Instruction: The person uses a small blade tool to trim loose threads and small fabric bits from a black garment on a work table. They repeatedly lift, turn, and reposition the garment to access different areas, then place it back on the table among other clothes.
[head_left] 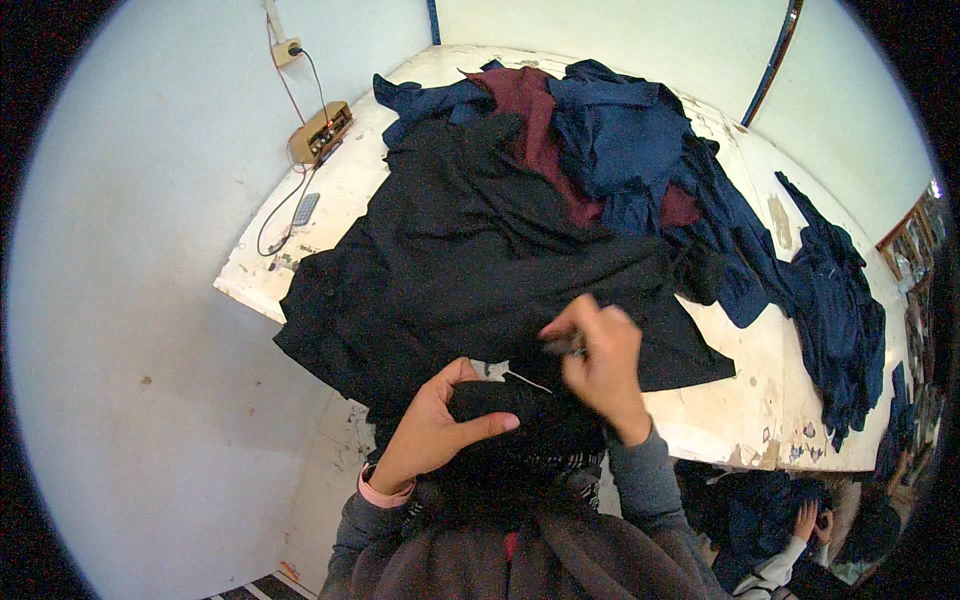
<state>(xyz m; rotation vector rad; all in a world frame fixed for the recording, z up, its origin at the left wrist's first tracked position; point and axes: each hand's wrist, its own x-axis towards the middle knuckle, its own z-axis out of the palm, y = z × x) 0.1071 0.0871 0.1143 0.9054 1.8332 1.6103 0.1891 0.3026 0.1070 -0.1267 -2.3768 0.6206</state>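
Observation:
A large black garment (440, 250) lies spread over the near part of the table, its near edge drawn toward my body. My left hand (432, 425) is closed on a folded part of it, thumb in front and fingers behind. A small white patch (490, 370), perhaps a label or paper, shows at the fingertips, with a thin white strand (530, 382) running right from it. Just to the right, above the cloth, my right hand (603, 362) is curled around a small dark object (563, 345). Motion blur hides what kind of object that is.
Navy garments (620, 140) and a maroon one (535, 120) are heaped at the back of the white table (720, 425). More navy cloth (835, 320) hangs over its right edge. A brown box-shaped device (320, 133) with cords and a remote control (306, 209) sit at left. Another person's hand (806, 520) shows lower right.

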